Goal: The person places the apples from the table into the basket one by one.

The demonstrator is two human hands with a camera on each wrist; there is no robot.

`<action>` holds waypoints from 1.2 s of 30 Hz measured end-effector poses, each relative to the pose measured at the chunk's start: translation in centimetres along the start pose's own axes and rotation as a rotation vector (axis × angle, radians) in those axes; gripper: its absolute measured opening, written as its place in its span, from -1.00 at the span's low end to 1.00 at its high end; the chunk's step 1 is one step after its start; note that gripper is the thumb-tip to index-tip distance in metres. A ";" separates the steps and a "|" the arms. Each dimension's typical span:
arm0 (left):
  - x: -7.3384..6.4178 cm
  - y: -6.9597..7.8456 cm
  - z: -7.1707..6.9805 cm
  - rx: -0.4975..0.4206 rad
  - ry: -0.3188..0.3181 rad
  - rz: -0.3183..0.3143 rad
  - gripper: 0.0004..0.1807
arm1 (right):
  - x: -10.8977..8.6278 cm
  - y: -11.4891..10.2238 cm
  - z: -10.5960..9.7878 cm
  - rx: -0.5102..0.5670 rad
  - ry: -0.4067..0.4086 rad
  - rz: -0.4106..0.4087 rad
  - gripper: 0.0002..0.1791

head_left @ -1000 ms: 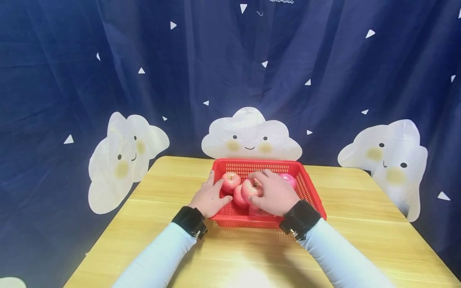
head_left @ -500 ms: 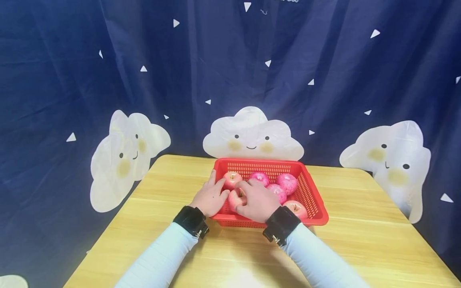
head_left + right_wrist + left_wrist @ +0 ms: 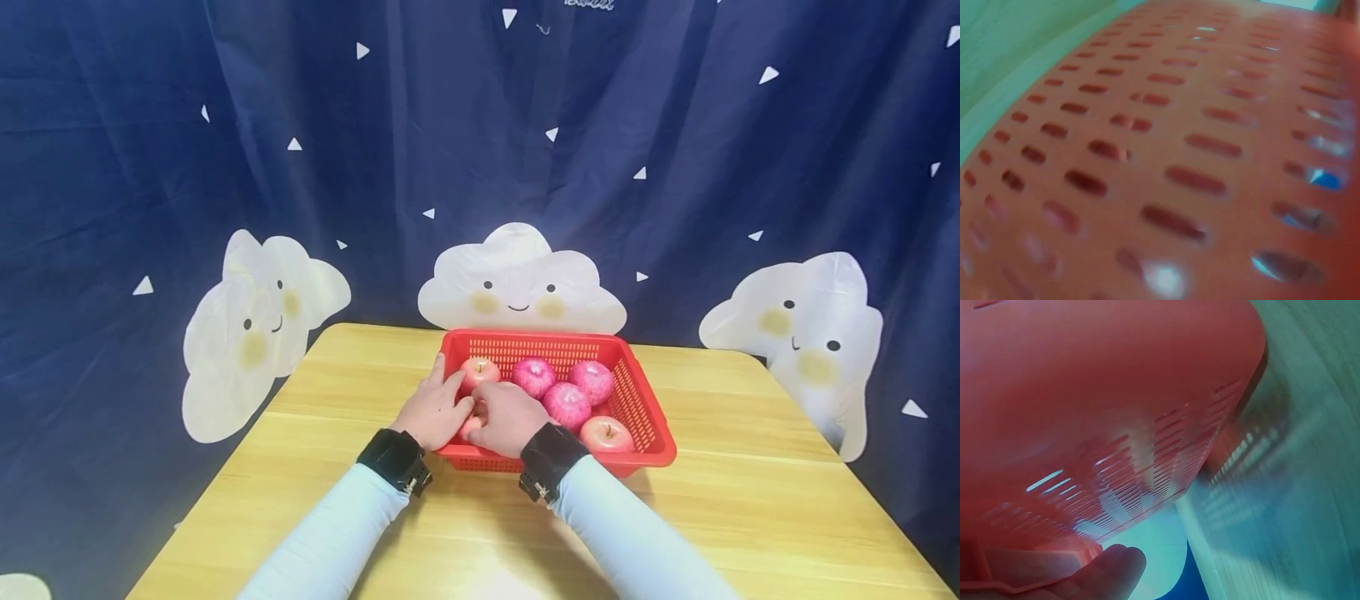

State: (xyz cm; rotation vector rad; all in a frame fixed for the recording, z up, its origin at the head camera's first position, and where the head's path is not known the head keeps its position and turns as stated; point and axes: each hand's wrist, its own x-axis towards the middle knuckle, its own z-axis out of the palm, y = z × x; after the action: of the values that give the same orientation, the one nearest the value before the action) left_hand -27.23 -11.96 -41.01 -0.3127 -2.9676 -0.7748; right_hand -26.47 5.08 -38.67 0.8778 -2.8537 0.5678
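A red plastic basket (image 3: 651,400) with slotted walls stands on the wooden table, holding several apples. My left hand (image 3: 429,414) holds its left rim, some fingers on the outside and the thumb toward the inside; one finger (image 3: 1116,565) shows beside the outer wall in the left wrist view. Inside, at the front left, my right hand (image 3: 512,419) grips a pale red apple (image 3: 471,428) that it mostly covers. Another pale apple (image 3: 480,372) sits at the back left. Only the slotted basket wall (image 3: 1194,181) fills the right wrist view; the right fingers are hidden there.
Darker pink apples (image 3: 567,406) lie in the middle and back of the basket, and a pale one (image 3: 606,434) at its front right. The table (image 3: 750,467) extends around the basket. A dark blue curtain (image 3: 480,125) with clouds hangs behind.
My right hand has moved left and down with the apple into the basket's front left corner, uncovering the apples on the right. The left hand stays at the left rim.
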 end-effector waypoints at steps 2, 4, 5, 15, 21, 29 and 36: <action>0.0 0.0 0.0 -0.004 0.003 -0.002 -0.22 | 0.4 0.0 0.3 -0.019 -0.003 -0.007 -0.73; 0.1 0.0 0.0 -0.004 0.001 -0.005 -0.20 | 0.6 -0.1 0.5 -0.042 -0.010 -0.009 -0.75; 0.1 0.0 0.0 -0.004 0.002 -0.006 -0.19 | 0.7 -0.1 0.6 -0.051 -0.013 -0.009 -0.75; 0.5 0.3 0.5 0.005 0.014 -0.005 -0.16 | 0.8 0.6 0.7 -0.053 -0.069 0.038 -0.74; 0.6 0.5 1.1 -0.011 0.026 0.017 -0.15 | 0.1 0.8 0.6 -0.023 -0.067 0.035 -0.79; 0.2 0.7 1.5 -0.004 -0.006 0.005 -0.12 | -1.5 0.6 0.5 -0.052 -0.049 0.096 -0.66; 0.5 0.9 0.4 0.120 -0.015 0.019 -0.07 | -2.6 1.3 -0.7 -0.104 0.032 0.076 -0.53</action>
State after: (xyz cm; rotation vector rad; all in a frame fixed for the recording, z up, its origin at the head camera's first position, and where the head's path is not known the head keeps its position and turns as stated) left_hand -27.50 -10.87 -40.87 -0.3402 -3.0044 -0.5918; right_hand -25.04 7.74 -39.00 0.7403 -2.8684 0.4324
